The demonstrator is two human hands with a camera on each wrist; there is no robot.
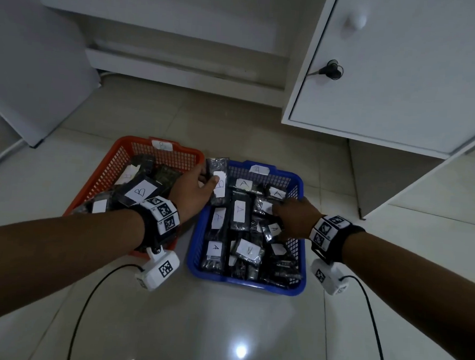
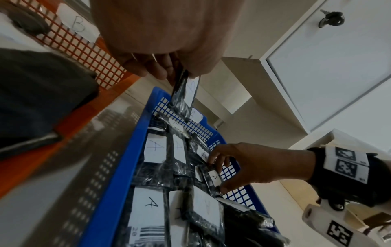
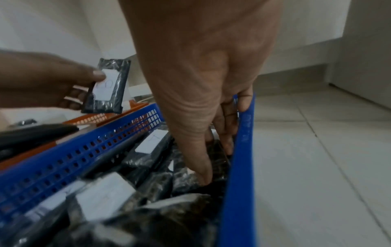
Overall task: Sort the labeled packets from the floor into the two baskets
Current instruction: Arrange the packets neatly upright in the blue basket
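Observation:
My left hand (image 1: 206,178) pinches a black packet labelled B (image 1: 217,164) upright over the gap between the two baskets; the same B packet (image 3: 110,86) shows in the right wrist view. The orange basket (image 1: 106,171), tagged B, holds several B packets. To its right, the blue basket (image 1: 241,281), tagged A, is packed with A packets. My right hand (image 1: 277,211) reaches down into the blue basket by its right wall (image 3: 239,167). Its thumb and fingers pinch a small A packet (image 2: 213,179).
Both baskets stand on a glossy tiled floor (image 1: 235,332). A white cabinet with a key in its door (image 1: 332,70) overhangs at the right, and white furniture (image 1: 181,73) closes the back. Black cables (image 1: 90,296) trail from the wrist cameras.

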